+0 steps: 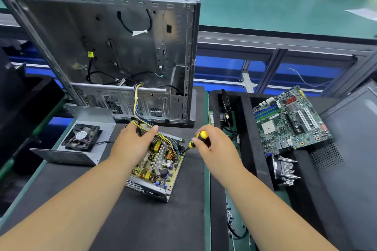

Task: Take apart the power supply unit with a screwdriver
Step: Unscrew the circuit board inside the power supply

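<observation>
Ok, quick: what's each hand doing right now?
Left hand: grips the cable bundle at the power supply unit.
Right hand: grips the screwdriver.

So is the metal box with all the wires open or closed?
Open. The power supply unit has no top, so its circuit board shows. Its cover, with the fan, lies beside it.

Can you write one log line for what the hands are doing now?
left hand holds wire bundle | right hand grips screwdriver | power supply cover off
</observation>
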Motion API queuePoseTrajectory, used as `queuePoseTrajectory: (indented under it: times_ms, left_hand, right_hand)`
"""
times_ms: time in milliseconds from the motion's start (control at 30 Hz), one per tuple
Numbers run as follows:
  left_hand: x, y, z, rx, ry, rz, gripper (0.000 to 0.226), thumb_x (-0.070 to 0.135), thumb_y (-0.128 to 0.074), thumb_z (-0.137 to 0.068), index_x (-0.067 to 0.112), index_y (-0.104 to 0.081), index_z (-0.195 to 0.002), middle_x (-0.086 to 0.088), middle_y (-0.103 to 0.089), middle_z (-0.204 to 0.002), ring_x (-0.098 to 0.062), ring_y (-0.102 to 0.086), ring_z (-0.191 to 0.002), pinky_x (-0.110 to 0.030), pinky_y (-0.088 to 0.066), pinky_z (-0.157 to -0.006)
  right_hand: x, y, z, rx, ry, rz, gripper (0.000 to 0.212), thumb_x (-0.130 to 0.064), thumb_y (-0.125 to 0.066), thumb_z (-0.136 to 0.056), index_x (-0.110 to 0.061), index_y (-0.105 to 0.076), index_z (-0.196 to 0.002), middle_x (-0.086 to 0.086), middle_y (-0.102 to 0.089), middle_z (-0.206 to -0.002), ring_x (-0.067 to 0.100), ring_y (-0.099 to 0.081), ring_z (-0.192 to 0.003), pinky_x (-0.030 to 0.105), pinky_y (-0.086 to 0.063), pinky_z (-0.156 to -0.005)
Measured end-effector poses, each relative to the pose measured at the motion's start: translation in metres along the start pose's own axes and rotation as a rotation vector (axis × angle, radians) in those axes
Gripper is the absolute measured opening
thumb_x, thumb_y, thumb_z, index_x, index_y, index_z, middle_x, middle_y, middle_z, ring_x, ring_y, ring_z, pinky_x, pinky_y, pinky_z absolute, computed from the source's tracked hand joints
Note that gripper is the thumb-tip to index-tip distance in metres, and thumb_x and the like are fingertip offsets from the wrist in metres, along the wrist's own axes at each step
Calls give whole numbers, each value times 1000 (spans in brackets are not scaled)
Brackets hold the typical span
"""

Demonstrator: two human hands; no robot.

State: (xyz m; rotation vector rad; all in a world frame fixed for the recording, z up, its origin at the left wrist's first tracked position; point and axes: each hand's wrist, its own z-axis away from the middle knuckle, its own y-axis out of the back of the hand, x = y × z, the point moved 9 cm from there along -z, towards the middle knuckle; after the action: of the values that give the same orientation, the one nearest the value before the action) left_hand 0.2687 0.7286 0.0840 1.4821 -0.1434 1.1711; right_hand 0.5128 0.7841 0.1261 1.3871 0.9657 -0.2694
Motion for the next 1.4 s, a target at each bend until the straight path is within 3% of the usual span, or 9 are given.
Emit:
queuePoseTrajectory:
  times_ms: [133, 700, 1067, 1200, 1400]
  left_hand:
    - [-8, 0, -1, -5, 80, -22, 61, 74, -50, -83, 18, -54, -106, -1, -59, -102, -26, -54, -95, -37, -42, -77]
    - [-24, -8, -5, -19, 123, -38, 60, 72, -42, -87, 17, -52, -107, 2, -53, -89, -27, -52, -91, -37, -39, -75]
    - [-24, -8, -4, -24, 129, -36, 66, 73, -42, -87, 15, -53, -115, -7, -59, -108, -29, -54, -97, -38, -41, -78]
    - [-26, -8, -6, -28, 133, -30, 72, 74, -42, -86, 13, -53, -121, -12, -59, -120, -33, -54, -109, -42, -45, -88]
    - [-26, -10, -7, -33, 137, -48, 78, 75, -41, -85, 12, -50, -129, -11, -58, -125, -33, -54, -112, -41, -43, -86]
  right_hand:
    - [-4, 1, 0, 0, 7, 8, 11, -35, -56, -97, -27, -54, -90, -11, -57, -91, 9, -52, -85, 31, -49, -72]
    - [-6, 0, 2, 3, -13, 27, 12, -35, -55, -98, -27, -53, -89, -12, -56, -91, 9, -52, -85, 31, -49, -73]
    - [-16, 0, 3, -1, 38, 80, 13, -33, -54, -99, -23, -53, -91, -10, -55, -94, 12, -51, -85, 28, -46, -72]
    - [-17, 0, 3, -9, 38, 85, 13, -31, -55, -99, -21, -54, -91, -8, -56, -95, 14, -52, -86, 31, -47, -74]
    - [-23, 1, 4, -53, 60, 135, 9, -29, -54, -100, -20, -53, -98, -6, -56, -98, 15, -51, -89, 30, -45, -76]
